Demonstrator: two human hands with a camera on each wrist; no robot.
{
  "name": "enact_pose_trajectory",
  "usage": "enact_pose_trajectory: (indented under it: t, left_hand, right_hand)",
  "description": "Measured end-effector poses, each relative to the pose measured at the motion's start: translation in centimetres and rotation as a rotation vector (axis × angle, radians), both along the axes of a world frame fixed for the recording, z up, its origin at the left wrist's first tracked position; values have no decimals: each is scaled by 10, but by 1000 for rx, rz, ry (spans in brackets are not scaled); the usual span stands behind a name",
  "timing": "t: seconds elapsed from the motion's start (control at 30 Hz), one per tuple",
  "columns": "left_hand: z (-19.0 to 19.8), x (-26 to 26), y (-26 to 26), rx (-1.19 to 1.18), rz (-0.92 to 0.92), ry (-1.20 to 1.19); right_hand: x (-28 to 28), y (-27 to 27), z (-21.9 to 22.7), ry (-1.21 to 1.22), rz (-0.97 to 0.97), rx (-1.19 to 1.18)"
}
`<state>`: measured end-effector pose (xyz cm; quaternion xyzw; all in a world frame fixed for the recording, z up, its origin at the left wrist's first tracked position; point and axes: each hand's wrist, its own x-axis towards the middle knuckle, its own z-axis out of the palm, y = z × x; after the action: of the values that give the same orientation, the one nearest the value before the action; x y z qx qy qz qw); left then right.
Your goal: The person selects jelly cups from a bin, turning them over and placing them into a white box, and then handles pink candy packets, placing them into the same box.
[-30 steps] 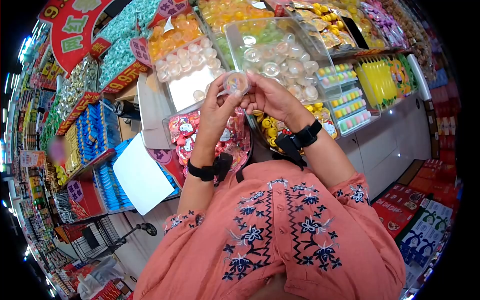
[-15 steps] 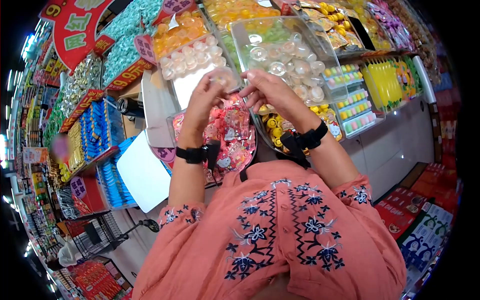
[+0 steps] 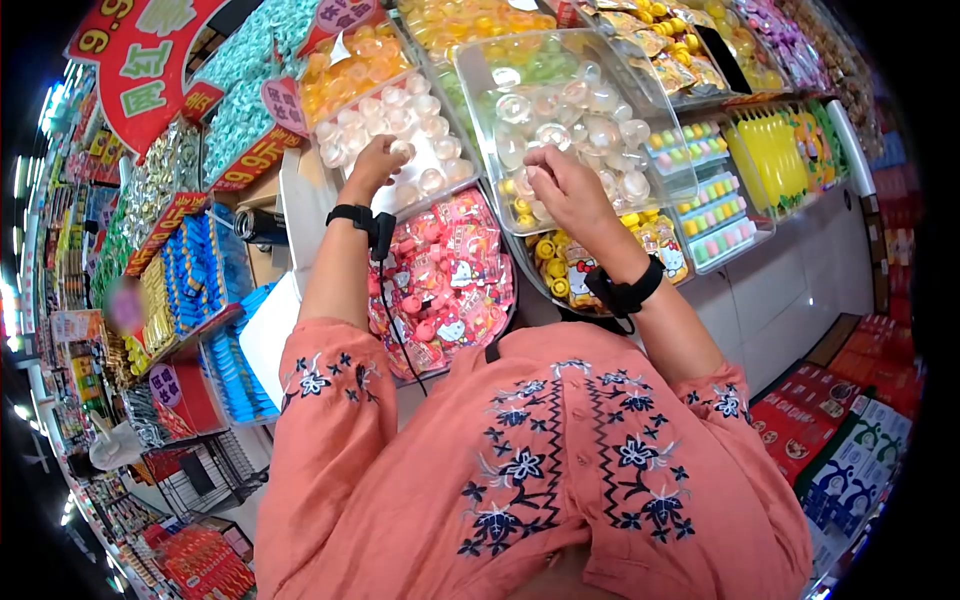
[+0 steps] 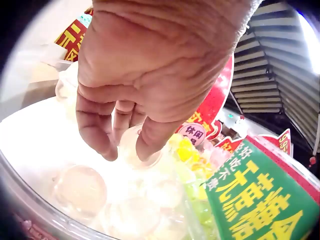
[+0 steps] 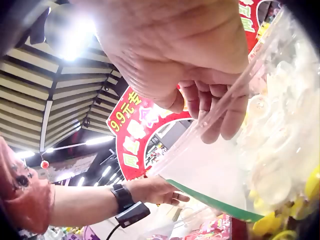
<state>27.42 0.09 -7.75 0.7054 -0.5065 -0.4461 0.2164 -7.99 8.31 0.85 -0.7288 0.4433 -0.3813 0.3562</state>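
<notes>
My left hand (image 3: 372,170) is over the left tray (image 3: 455,178), which holds several pale cups in rows on a white base. In the left wrist view its thumb and fingers pinch a small round jelly cup (image 4: 131,149), clear with pale contents. More such cups (image 4: 80,190) lie just below it. To the right, my right hand (image 3: 572,190) is at the near left side of a large clear plastic box (image 3: 500,222) of loose cups. The right wrist view has its fingers (image 5: 232,117) curled over the box's wall, with the thumb on the outer side.
Pink packets (image 3: 450,290) fill a bin in front of the left tray. Yellow-topped packets (image 3: 565,265) lie under the clear box. Trays of pastel sweets (image 3: 710,225) stand at right, orange cups (image 3: 355,65) behind. A white panel (image 3: 270,340) is at left.
The hands were together around one round cup, then parted. My left hand has moved left and forward over the tray with the cup; my right hand has gone to the clear box.
</notes>
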Motion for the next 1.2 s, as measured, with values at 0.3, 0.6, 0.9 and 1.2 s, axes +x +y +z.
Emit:
enact_pose_trajectory:
  t: [0.3,0.6,0.9,1.2]
  left_hand:
    - [-37,8,-13,70,-15,-54]
    - [-53,14,-18,-16,-13,-144]
    - [-65,14,-14,-37,-15,-191]
    - [-77,18,-17,-36,-34,-195]
  right_hand:
    - [3,2,-5,90,13,-42]
    - [5,2,-7,137,10,-54]
    - [6,5,-4,192,-8,-85]
    - [6,5,-6,214,-10,-73]
